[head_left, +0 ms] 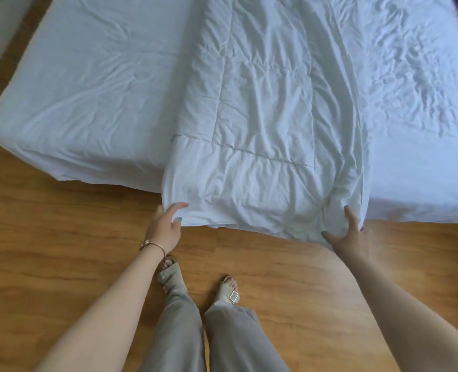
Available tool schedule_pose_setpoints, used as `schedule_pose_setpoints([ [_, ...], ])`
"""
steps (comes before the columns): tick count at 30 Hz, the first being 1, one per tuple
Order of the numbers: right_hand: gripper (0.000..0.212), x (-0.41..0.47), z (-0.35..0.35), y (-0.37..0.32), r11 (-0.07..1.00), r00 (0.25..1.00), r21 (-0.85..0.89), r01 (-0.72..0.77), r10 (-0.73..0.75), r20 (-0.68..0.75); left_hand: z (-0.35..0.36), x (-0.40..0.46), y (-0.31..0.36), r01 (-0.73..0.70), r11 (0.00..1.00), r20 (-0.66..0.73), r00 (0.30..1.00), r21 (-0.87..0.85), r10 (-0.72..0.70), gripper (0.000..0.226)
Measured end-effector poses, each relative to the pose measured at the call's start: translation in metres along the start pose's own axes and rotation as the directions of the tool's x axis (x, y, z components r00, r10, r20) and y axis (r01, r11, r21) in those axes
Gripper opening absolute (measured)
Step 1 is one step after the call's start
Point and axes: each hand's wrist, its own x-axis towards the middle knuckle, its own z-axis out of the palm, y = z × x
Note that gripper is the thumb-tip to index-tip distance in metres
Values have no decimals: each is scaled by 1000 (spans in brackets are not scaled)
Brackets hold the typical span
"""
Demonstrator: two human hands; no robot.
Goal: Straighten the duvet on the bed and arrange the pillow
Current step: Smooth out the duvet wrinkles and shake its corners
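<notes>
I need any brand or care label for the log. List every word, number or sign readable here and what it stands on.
None: no text can be read.
The duvet, the sheet, the sandals and the bracelet show no print or label.
The left hand and the right hand hold the duvet's near edge.

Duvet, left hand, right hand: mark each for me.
duvet (265, 108), head view, on its quilted middle panel.
left hand (166, 226), head view, on the back of the hand at the duvet's corner.
right hand (352, 237), head view, on the back of the hand.
</notes>
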Motion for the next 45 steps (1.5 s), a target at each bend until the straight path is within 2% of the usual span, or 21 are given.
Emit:
schedule_pose_setpoints([
  [4, 87, -9, 2, -8, 998, 998, -55, -11, 14, 62, -8, 3, -14, 0, 996, 21, 1000, -87, 2, 34],
  [8, 83, -35, 26, -36, 993, 968, -70, 99, -80, 237, -21, 5, -20, 27, 992, 78, 997, -119, -18, 31],
  [10, 84, -57, 48, -57, 978, 932, -77, 192, -158, 325, -27, -1, -29, 57, 988, 146, 989, -141, -36, 39],
  [13, 84, -97, 83, -99, 945, 834, -45, 323, -262, 485, -41, -11, -45, 57, 988, 250, 968, -145, -19, 45],
  [16, 82, -135, 117, -148, 918, 766, -23, 396, -316, 560, -64, -15, -54, 61, 988, 307, 952, -143, -14, 30],
  [19, 77, -167, 153, -200, 901, 730, -38, 432, -324, 601, -92, -16, -61, 107, 986, 380, 924, -128, -51, 30],
  [22, 74, -190, 188, -252, 861, 668, -62, 505, -344, 660, -118, -17, -89, 177, 973, 381, 918, -150, -108, 19],
  [27, 61, -214, 242, -334, 758, 559, -153, 635, -313, 768, -164, -22, -157, 354, 902, 313, 910, -247, -271, 7],
  [32, 50, -231, 305, -422, 636, 450, -207, 743, -247, 858, -207, -11, -226, 549, 746, 281, 835, -378, -473, 13],
  [35, 43, -239, 345, -481, 571, 404, -220, 791, -219, 888, -242, 11, -253, 592, 708, 299, 806, -385, -512, 22],
  [39, 33, -245, 406, -581, 507, 351, -224, 832, -170, 921, -321, 59, -301, 618, 700, 315, 786, -359, -532, 14],
  [42, 44, -251, 446, -685, 369, 308, -239, 898, -142, 941, -408, 93, -345, 677, 641, 265, 734, -361, -626, 8],
  [45, 51, -265, 474, -778, 209, 301, -266, 941, -157, 941, -483, 117, -382, 683, 549, 165, 686, -481, -708, 10],
])
